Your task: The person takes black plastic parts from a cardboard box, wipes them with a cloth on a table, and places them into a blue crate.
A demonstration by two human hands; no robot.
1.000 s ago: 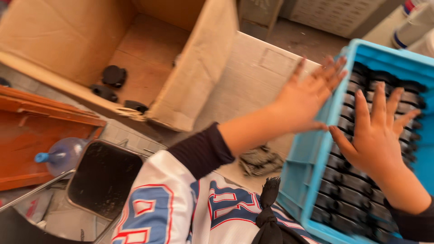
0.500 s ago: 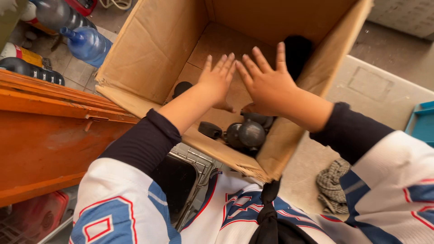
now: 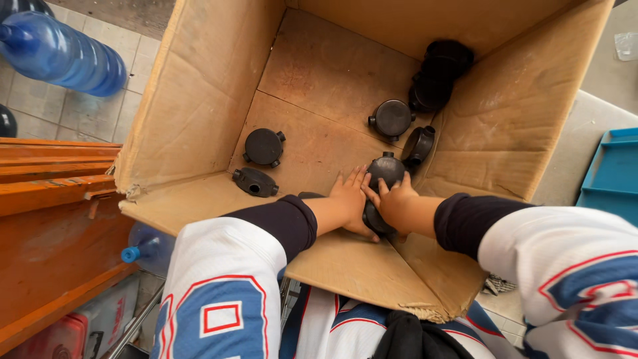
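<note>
Both my hands reach down into a large open cardboard box (image 3: 193, 100). My left hand (image 3: 350, 203) and my right hand (image 3: 392, 199) press from either side on a short stack of round black plastic parts (image 3: 385, 171) near the box's front wall. Fingers are spread against the parts. Several more of the same round black parts lie on the box floor: one (image 3: 264, 146) and another (image 3: 254, 181) at the left, one (image 3: 393, 118) in the middle, and a stacked row (image 3: 440, 73) against the right wall.
An orange wooden piece (image 3: 53, 219) stands at the left. Blue water bottles (image 3: 63, 53) lie on the tiled floor behind it. A blue plastic crate (image 3: 611, 173) sits on a pale slab at the right edge.
My hands went from the blue crate over to the cardboard box, then dropped from above the box down to its floor, closing together around the black parts.
</note>
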